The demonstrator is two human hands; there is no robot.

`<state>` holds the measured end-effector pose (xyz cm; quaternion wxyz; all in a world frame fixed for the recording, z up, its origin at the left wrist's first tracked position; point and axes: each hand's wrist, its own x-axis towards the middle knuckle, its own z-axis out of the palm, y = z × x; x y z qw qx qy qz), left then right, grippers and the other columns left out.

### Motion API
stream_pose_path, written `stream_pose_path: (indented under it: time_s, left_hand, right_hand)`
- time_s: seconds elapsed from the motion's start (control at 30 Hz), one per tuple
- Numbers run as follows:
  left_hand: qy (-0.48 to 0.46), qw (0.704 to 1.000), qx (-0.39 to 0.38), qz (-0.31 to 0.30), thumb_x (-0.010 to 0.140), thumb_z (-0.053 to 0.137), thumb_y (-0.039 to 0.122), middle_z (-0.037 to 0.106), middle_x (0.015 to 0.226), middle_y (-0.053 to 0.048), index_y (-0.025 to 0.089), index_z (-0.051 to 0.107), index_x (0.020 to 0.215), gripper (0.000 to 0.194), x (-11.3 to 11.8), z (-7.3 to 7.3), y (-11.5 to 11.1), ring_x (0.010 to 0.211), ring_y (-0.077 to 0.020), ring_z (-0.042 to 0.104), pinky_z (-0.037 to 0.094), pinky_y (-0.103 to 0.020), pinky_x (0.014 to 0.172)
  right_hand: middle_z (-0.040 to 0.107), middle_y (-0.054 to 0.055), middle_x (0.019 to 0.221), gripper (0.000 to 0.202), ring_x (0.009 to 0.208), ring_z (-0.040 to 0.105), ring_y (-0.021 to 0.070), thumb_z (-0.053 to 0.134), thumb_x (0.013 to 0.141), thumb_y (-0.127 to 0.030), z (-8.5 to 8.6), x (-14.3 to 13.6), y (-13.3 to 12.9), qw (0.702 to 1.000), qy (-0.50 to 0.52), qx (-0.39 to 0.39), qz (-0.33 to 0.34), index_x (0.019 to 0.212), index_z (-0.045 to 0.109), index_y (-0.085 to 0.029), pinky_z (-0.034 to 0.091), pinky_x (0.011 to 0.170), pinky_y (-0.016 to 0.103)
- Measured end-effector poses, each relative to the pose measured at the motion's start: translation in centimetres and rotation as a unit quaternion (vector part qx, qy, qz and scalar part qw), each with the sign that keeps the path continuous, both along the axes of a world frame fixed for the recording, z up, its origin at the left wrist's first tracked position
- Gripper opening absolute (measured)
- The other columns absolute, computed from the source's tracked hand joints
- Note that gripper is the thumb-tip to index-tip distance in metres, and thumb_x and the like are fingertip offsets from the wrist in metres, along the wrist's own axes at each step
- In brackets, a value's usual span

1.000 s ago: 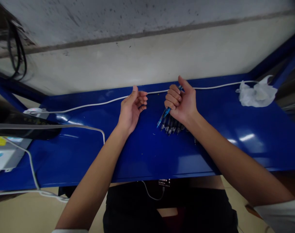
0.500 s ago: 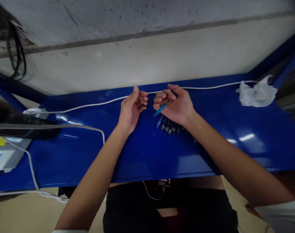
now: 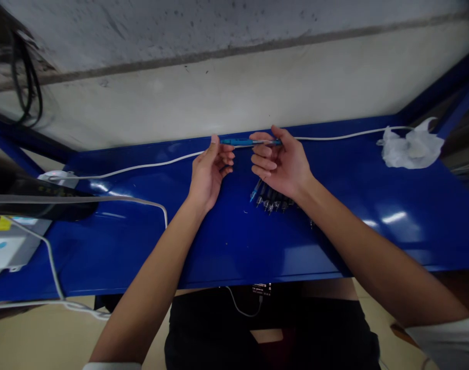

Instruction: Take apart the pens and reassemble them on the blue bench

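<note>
A blue pen [image 3: 242, 142] is held level above the blue tabletop, spanning the gap between my two hands. Its right end is pinched by the thumb and fingers of my right hand [image 3: 284, 159]. At the pen's left end, my left hand [image 3: 209, 167] has its thumb and forefinger closed about the tip, the other fingers loosely curled. Beneath my right hand lies a row of several dark pens with clear tips [image 3: 275, 203], partly hidden by the hand. One light-blue pen [image 3: 254, 194] sits at the left of that row.
A white cable [image 3: 157, 164] runs along the back of the blue table [image 3: 226, 257] by the wall. A crumpled white plastic bag [image 3: 411, 146] is at the back right. On the left are a black object [image 3: 64, 203], a white box [image 3: 14, 252] and more cables.
My right hand has raised and turned the blue pen from a downward slant to level, bringing its left end to my left hand's fingertips. The left hand has hardly moved.
</note>
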<state>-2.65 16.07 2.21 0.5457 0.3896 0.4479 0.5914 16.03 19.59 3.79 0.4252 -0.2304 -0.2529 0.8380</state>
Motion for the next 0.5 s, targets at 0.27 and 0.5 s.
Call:
stream_pose_path:
  time_s: [0.27, 0.5]
  left_hand:
    - [0.039, 0.999, -0.002, -0.005, 0.091, 0.061, 0.085, 0.073, 0.075, -0.006, 0.027, 0.076, 0.091, 0.060, 0.1, 0.1, -0.1, 0.081, -0.0205, 0.074, 0.056, -0.032, 0.065]
    - [0.040, 0.999, -0.003, -0.010, 0.091, 0.061, 0.085, 0.073, 0.074, -0.006, 0.027, 0.075, 0.092, 0.060, 0.2, 0.1, -0.1, 0.082, -0.0212, 0.075, 0.056, -0.033, 0.065]
  right_hand:
    - [0.080, 0.001, 0.116, 0.031, 0.068, 0.062, 0.0138, 0.060, 0.106, -0.055, 0.5, -0.5, -1.1, 0.985, -0.094, 0.137, -0.045, 0.120, 0.073, -0.032, 0.048, 0.051, 0.026]
    - [0.076, 0.001, 0.137, 0.027, 0.079, 0.068, 0.0142, 0.063, 0.102, -0.046, 0.2, -0.8, -1.1, 0.974, -0.132, 0.182, -0.030, 0.124, 0.073, -0.032, 0.049, 0.053, 0.024]
